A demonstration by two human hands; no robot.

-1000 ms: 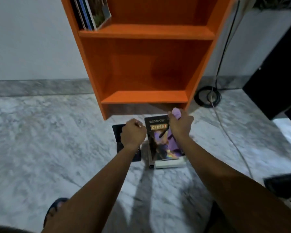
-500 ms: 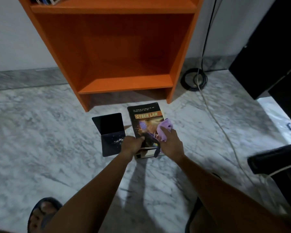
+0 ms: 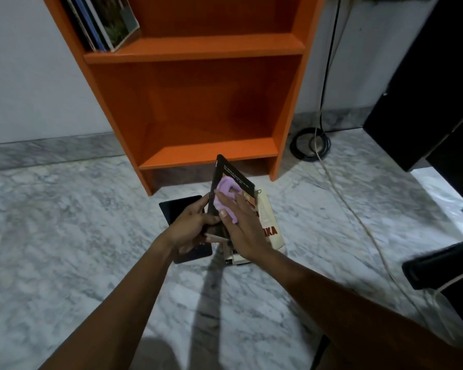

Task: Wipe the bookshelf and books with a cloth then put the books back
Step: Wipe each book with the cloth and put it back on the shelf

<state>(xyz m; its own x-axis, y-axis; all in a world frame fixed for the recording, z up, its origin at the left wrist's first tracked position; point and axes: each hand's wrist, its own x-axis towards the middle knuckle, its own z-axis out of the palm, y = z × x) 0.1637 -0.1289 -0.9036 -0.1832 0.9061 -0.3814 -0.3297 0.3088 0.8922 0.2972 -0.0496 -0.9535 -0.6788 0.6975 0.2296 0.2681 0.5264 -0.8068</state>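
Left grip (image 3: 190, 225) clasps the lower spine edge of a dark book (image 3: 233, 174), thumb on the near side, fingers curled behind, book held tilted up on end just above the floor, centre of frame. Right grip (image 3: 241, 231) holds a purple cloth (image 3: 226, 193) against the book's front cover, fingers mostly straight over it, thumb pinning the cloth's lower edge, cloth bunched near the fingertips. Book's top corner overlaps the front edge of the bottom shelf in the picture; contact can't be told. Under the right grip a cream book (image 3: 267, 222) with red letters lies flat on the marble floor (image 3: 64, 236), on top of something partly hidden. Left of it, behind the left grip, a flat dark notebook (image 3: 177, 208) on the floor. Orange bookshelf (image 3: 209, 153) stands against the wall (image 3: 24, 62), upper centre; its lower compartment holds nothing, a few upright books (image 3: 104, 22) lean at the left end of the shelf above. Right of the shelf a coiled black cable (image 3: 309, 144) on the floor, a pale cord (image 3: 358, 222) running from it toward lower right. Black cabinet (image 3: 425, 102) at right edge, dark furniture part (image 3: 444, 263) at lower right, blurred.
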